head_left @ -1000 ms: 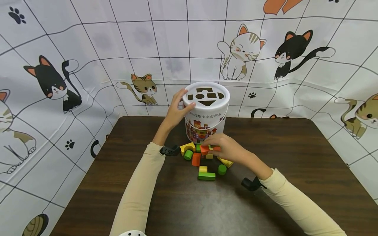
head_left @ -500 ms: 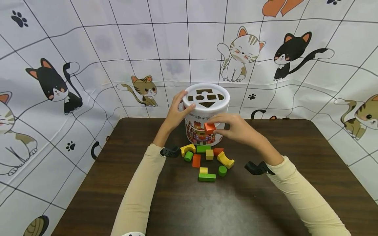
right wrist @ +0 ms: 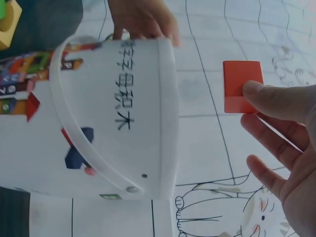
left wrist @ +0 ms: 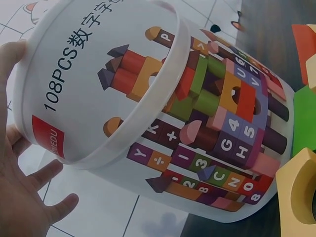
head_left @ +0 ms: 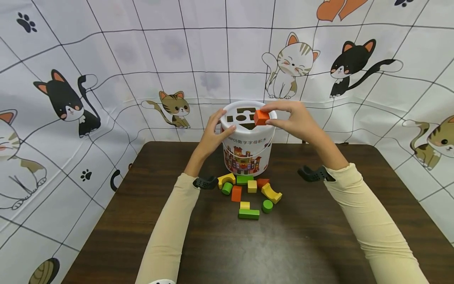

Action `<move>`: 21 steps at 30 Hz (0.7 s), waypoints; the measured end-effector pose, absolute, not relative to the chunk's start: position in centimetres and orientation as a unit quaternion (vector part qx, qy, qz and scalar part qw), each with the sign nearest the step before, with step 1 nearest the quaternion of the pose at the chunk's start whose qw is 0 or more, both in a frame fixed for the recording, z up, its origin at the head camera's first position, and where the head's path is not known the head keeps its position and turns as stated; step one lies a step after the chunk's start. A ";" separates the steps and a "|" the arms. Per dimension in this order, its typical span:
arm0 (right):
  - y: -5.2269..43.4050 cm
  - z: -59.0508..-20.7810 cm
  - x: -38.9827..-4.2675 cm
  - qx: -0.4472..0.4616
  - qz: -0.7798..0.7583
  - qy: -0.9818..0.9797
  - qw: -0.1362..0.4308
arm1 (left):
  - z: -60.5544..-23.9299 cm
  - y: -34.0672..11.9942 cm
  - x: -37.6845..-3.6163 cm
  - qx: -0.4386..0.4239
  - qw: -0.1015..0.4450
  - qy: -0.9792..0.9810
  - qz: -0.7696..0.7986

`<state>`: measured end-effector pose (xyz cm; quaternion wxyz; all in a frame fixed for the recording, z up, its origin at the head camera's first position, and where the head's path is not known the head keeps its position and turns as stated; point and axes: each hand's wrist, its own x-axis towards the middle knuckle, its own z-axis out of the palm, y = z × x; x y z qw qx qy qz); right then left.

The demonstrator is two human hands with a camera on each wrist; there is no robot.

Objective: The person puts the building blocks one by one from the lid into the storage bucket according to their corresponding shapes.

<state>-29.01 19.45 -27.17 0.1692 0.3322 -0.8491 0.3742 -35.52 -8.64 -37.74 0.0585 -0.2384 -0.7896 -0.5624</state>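
Between thumb and fingers, my right hand (head_left: 296, 118) pinches an orange-red rectangular block (head_left: 261, 117). In the right wrist view this block (right wrist: 242, 87) shows as a flat-faced red piece, apart from the lid's edge. In the head view it overlaps the right side of the white lid (head_left: 234, 128), which has holes of several shapes. Under that lid is a white bucket (head_left: 264, 156) with a castle picture and a thin handle. At the bucket's left, my left hand (head_left: 210, 139) rests on the lid's rim, its fingers spread in the left wrist view.
Several blocks lie on the dark wooden table (head_left: 319, 236) before the bucket: yellow arches (head_left: 271, 193), green cylinders (head_left: 267, 206), a green bar (head_left: 249, 214), yellow cubes (head_left: 252, 186) and an orange block (head_left: 236, 193). A cat-patterned white sheet (head_left: 205, 51) hangs behind.
My right hand has picked up the orange-red block from the pile and raised it past the bucket's front to lid height. My left hand has stayed at the rim.
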 end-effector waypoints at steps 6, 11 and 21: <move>19.2 -26.7 -31.1 0.295 0.373 -0.866 0.154 | -37.7 -8.7 -35.5 -0.237 0.057 -0.789 -0.564; 18.9 -26.6 -32.7 0.277 0.365 -0.877 0.143 | -37.9 -8.7 -35.5 -0.240 0.056 -0.785 -0.569; 18.6 -27.3 -34.7 0.239 0.388 -0.883 0.111 | -37.8 -8.6 -35.5 -0.241 0.059 -0.785 -0.568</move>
